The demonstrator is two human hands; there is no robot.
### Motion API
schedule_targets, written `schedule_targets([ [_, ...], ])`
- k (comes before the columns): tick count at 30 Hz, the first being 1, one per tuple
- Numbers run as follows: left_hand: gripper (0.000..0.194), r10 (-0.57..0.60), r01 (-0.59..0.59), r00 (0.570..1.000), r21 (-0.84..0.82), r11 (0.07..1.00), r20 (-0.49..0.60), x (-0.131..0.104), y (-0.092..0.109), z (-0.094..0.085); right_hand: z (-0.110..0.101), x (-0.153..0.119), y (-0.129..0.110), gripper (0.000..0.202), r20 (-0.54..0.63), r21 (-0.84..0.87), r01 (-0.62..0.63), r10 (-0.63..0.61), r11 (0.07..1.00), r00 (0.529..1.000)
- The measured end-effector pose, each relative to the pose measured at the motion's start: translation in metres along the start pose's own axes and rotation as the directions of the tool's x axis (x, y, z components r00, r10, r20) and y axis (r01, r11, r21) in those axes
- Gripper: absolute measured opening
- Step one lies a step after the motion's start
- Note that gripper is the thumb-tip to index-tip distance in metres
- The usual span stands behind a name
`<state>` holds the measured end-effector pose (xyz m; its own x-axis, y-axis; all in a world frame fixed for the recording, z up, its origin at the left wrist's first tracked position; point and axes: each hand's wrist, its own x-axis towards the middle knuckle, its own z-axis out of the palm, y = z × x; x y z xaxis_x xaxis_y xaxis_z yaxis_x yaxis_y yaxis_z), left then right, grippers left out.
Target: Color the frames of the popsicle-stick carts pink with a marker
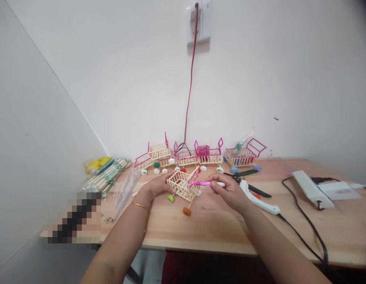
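While hands (159, 185) (227, 190) grip stick cart (184, 191) (left), pink marker (202, 183) (right), wooden table (218, 232) meets white wall (126, 71)

Bare forearms (122, 236) angled inward, left hand (160, 185) curled, right hand (228, 191) in a pinch

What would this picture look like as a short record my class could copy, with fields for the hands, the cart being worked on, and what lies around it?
Left hand: holds the cart
Right hand: holds a pink pen, tip at the cart's handle
Cart: mostly pale sticks; green wheel and orange wheel nearest the camera
Behind: other carts with pink trim; pink cup among them
Right side: pliers, glue gun, power strip
Left side: stick bundles, yellow packet
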<state>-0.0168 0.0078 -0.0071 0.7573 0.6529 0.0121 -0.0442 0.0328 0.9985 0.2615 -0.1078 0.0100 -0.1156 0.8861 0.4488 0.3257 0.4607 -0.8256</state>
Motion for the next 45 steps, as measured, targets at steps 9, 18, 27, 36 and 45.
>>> schedule_targets([
  [9,0.089,0.016,-0.016,1.000,0.003,1.000,0.021,0.0008,-0.0007,-0.0008,-0.0083,0.0014,0.0035,0.025,-0.117,-0.041,-0.053,0.048,0.998,0.992],
  [18,0.087,0.024,-0.024,0.999,0.007,1.000,0.027,0.0009,-0.0010,-0.0011,-0.0046,0.0007,-0.0013,0.024,-0.061,-0.015,-0.041,0.040,0.999,0.997],
  [27,0.088,0.018,-0.019,0.999,0.026,0.999,0.029,-0.0001,0.0005,-0.0011,-0.0027,0.0012,-0.0011,0.023,-0.035,-0.008,-0.017,0.016,1.000,0.999],
  [36,0.089,0.007,-0.007,1.000,0.033,0.999,0.000,0.0004,-0.0003,-0.0017,-0.0022,-0.0016,-0.0019,0.020,-0.005,-0.016,0.002,-0.003,1.000,1.000],
  [45,0.091,0.007,-0.008,1.000,0.043,0.999,0.009,-0.0004,0.0032,0.0009,-0.0021,-0.0003,-0.0023,0.022,-0.023,-0.010,-0.007,0.007,1.000,1.000],
])
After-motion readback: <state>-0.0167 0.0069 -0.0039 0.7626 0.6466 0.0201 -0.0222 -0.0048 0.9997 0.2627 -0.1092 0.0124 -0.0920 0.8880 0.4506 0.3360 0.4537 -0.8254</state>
